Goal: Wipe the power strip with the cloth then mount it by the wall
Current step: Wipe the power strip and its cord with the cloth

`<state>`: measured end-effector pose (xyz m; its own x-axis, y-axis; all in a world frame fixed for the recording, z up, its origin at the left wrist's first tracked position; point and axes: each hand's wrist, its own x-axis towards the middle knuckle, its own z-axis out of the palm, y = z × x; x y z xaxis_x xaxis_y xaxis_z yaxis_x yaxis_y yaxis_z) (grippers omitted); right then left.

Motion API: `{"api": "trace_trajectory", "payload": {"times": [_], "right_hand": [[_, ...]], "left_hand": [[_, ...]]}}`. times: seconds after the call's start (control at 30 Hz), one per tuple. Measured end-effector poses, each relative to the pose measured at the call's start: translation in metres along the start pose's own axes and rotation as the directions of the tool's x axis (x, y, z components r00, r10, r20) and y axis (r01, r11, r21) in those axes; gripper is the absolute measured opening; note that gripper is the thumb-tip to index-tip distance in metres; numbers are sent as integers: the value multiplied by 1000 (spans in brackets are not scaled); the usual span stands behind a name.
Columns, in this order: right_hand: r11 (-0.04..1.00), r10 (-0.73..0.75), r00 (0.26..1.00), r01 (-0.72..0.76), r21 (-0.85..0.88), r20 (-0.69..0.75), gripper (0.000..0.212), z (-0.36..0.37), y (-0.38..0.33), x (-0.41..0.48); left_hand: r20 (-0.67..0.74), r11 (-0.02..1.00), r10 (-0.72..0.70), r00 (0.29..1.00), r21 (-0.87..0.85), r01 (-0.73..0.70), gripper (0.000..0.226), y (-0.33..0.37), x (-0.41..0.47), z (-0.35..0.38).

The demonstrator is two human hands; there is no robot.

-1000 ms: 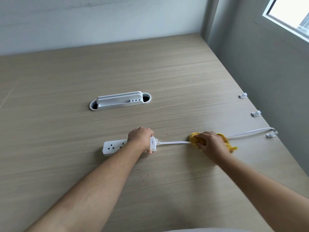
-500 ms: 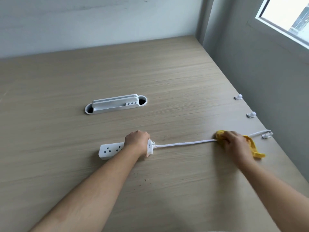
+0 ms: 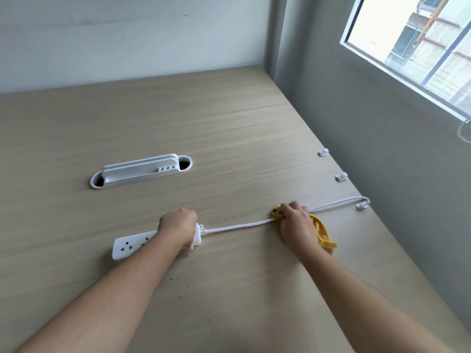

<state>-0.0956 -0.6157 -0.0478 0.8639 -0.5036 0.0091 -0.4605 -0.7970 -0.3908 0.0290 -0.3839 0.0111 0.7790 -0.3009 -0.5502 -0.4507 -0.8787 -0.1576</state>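
A white power strip [image 3: 127, 247] lies flat on the wooden desk [image 3: 229, 128], sockets facing up. My left hand [image 3: 178, 225] presses down on its right end, fingers closed over it. Its white cord [image 3: 237, 227] runs right toward the grey wall [image 3: 395, 161]. My right hand [image 3: 295, 220] grips a yellow cloth [image 3: 322, 231] wrapped around the cord, about midway along it. Past my hand the cord continues to a small white clip [image 3: 362, 205] near the desk's right edge.
Two more white clips [image 3: 341, 177] [image 3: 323, 152] sit in a row along the desk edge by the wall. A white oval cable grommet with a raised holder [image 3: 140, 170] is set into the desk behind the strip. Dark crumbs [image 3: 178, 278] dot the desk near my arms.
My right hand slid the cloth right along the cord toward the wall, then came partway back left. My left hand stayed on the strip. The view tilted up and right.
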Motion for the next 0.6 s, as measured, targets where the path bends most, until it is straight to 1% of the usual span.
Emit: {"api": "trace_trajectory", "payload": {"times": [0.07, 0.13, 0.2, 0.27, 0.33, 0.4, 0.43, 0.5, 0.53, 0.57, 0.6], "right_hand": [[987, 145, 986, -150, -55, -85, 28, -22, 46, 15], [962, 255, 958, -265, -66, -132, 30, -39, 77, 26], [945, 316, 937, -325, -45, -147, 31, -43, 87, 32], [945, 319, 938, -326, -28, -134, 30, -39, 75, 33], [968, 251, 962, -253, 0, -102, 25, -27, 43, 24], [995, 83, 996, -82, 51, -27, 22, -4, -4, 6], [996, -20, 999, 18, 84, 29, 22, 10, -30, -5], [972, -220, 966, 206, 117, 133, 24, 33, -75, -24], [954, -293, 942, 277, 111, 165, 27, 41, -90, -29], [941, -336, 923, 322, 101, 185, 31, 45, -98, -31], [936, -350, 917, 338, 97, 191, 34, 45, -98, -28]], "left_hand": [[-15, 1000, 2, 1000, 6, -2, 42, 1, 0, 0], [-9, 1000, 1, 1000, 5, -1, 42, 2, 0, -2], [-1, 1000, -4, 1000, 4, 4, 43, 2, -2, -3], [14, 1000, -6, 1000, 2, 6, 45, 2, -1, -5], [27, 1000, -3, 1000, 0, 3, 48, 2, 0, -6], [35, 1000, -4, 999, 1, 4, 49, 1, 0, -7], [36, 1000, -7, 999, 1, 7, 48, 1, 0, -7], [35, 1000, -12, 999, 4, 12, 46, 2, -1, -8], [33, 1000, -14, 999, 6, 14, 46, 2, -1, -8], [30, 1000, -14, 999, 9, 14, 46, 3, -1, -7], [29, 1000, -14, 999, 11, 14, 46, 3, -1, -7]]}}
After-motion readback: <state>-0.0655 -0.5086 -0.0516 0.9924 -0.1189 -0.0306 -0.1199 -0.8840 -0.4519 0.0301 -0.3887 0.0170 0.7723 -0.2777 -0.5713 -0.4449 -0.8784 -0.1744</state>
